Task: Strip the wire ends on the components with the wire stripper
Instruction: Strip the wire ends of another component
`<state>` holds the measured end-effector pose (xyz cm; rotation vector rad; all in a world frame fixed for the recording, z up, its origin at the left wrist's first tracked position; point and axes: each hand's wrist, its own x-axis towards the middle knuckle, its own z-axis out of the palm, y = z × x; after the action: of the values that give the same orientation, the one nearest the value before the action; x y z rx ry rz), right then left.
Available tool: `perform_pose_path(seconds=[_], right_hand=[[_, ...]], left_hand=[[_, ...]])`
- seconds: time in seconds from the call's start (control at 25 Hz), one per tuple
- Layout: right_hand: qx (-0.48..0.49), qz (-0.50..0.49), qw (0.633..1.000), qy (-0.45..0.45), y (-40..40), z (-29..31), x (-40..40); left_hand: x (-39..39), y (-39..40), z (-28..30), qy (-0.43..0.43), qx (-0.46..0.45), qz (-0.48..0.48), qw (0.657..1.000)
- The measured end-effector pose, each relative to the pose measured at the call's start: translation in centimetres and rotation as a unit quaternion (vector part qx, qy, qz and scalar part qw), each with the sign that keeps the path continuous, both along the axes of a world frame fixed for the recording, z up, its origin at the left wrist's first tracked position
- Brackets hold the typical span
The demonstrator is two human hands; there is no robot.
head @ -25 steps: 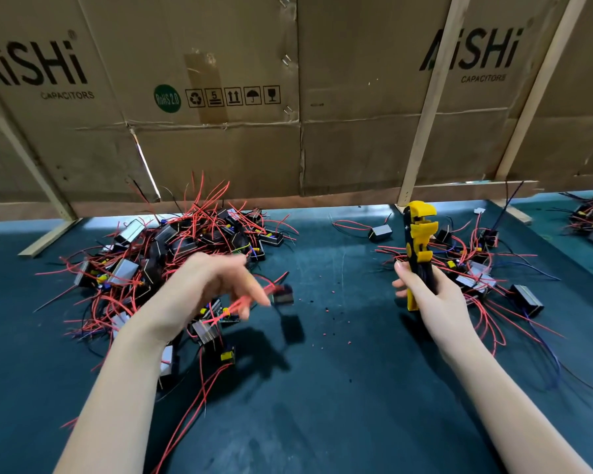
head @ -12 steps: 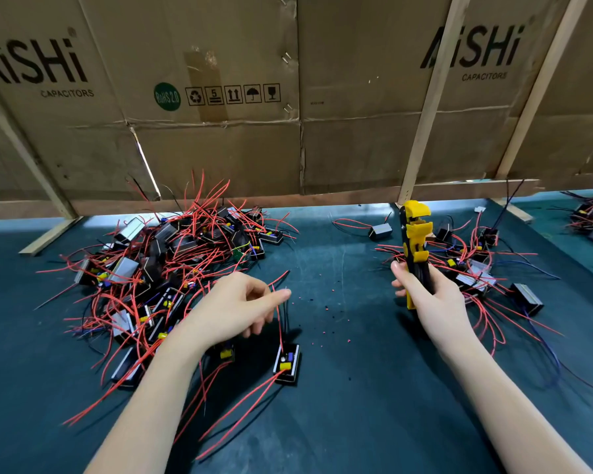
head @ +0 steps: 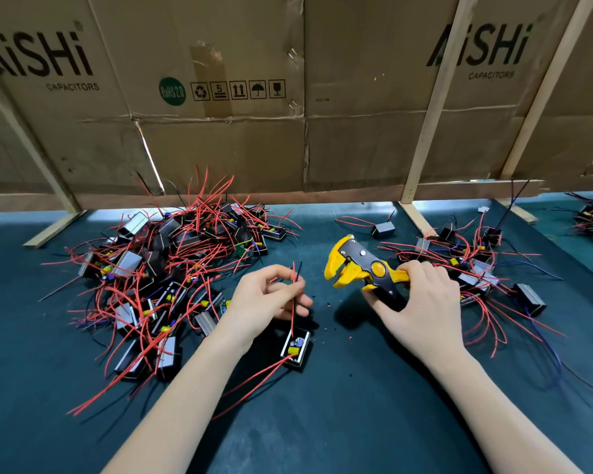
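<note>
Left hand point(head: 261, 302) pinches wires point(head: 293, 285) — right hand point(head: 421, 302) grips stripper point(head: 360, 268).

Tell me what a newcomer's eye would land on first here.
The yellow wire stripper in the right hand, mid-table, jaws pointing left. Then the big tangle of red wires and small black boxes on the left, and the left hand pinching two wires upright.

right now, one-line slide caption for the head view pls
Left hand pinches a component's wires upright while the right hand brings the yellow wire stripper toward them.
</note>
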<state>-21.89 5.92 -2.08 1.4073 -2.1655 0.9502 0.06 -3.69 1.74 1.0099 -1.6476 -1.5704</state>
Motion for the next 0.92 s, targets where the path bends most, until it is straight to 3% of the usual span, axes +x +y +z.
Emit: perform_pose_path(seconds=[0.32,0.64,0.92], right_hand=[[0.023,-0.029,0.999,0.029,-0.4,-0.2,0.2],[0.054,-0.052,0.995,0.061,-0.8,-0.2,1.2],[0.027,-0.041,0.994,0.095,-0.7,-0.3,1.4]], left_hand=[[-0.6,0.3,-0.3,0.05,-0.006,-0.006,0.999],[-0.7,0.1,-0.8,0.022,-0.039,-0.013,0.999],[-0.8,0.4,-1.2,-0.001,-0.055,-0.029,0.998]])
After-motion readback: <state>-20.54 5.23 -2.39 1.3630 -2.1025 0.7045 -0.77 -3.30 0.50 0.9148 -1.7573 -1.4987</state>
